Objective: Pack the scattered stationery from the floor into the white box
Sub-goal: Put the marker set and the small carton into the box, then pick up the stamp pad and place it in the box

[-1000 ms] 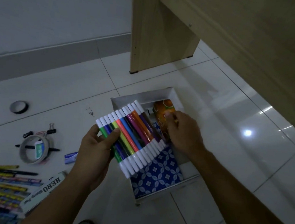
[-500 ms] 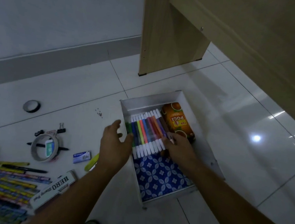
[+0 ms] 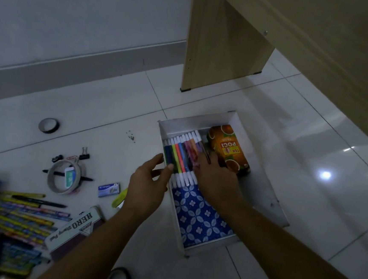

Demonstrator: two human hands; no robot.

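Observation:
The white box (image 3: 263, 190) lies open on the tiled floor. Inside it, a set of colour markers (image 3: 180, 157) with white caps lies flat at the far left, next to an orange tea pack (image 3: 228, 152). A blue patterned item (image 3: 198, 216) fills the near part. My left hand (image 3: 147, 187) hovers at the box's left wall, fingers apart, with its thumb touching the markers' left edge. My right hand (image 3: 215, 182) lies palm down on the markers' right side, and its fingers grip the edge beside the tea pack.
Left of the box lie a staples box (image 3: 109, 189), a yellow highlighter (image 3: 119, 198), a tape roll (image 3: 64, 176) over a pen, binder clips (image 3: 84, 154), a dark tape roll (image 3: 48, 125), a stamp pad box (image 3: 72, 229) and pencil packs (image 3: 20, 216). A wooden desk leg (image 3: 220, 42) stands behind the box.
The marker set went from the air above the box down into its far left corner. My left hand has loosened from the set, and my right hand stays on it.

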